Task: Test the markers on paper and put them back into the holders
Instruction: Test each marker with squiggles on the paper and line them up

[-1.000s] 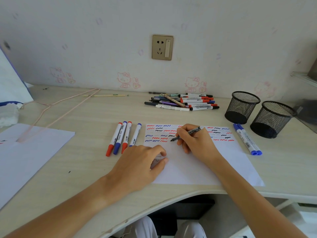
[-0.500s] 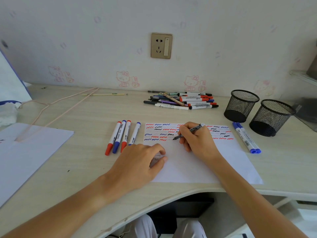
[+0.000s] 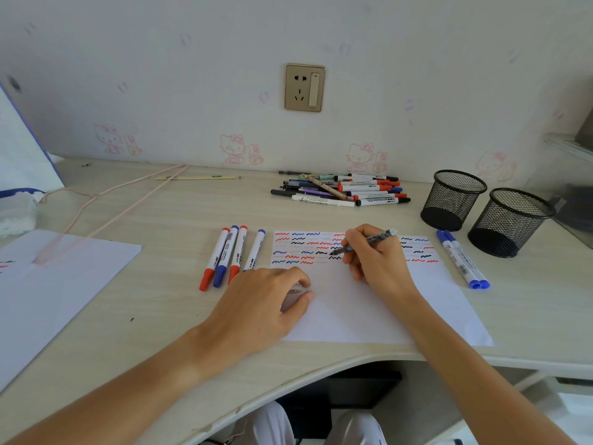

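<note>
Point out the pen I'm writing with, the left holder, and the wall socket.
pen point(image 3: 369, 241), head view, mid barrel.
left holder point(image 3: 455, 200), head view, mesh wall.
wall socket point(image 3: 305, 87), head view, faceplate centre.

Four markers point(image 3: 231, 255) lie left of paper point(image 3: 369, 309)

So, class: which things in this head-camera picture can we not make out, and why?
- Object under the left hand: hidden by curled fingers.
- Holders: contents unclear through dark mesh.
- Marker labels: too small.
- Squiggles on the paper behind the right hand: covered.
</note>
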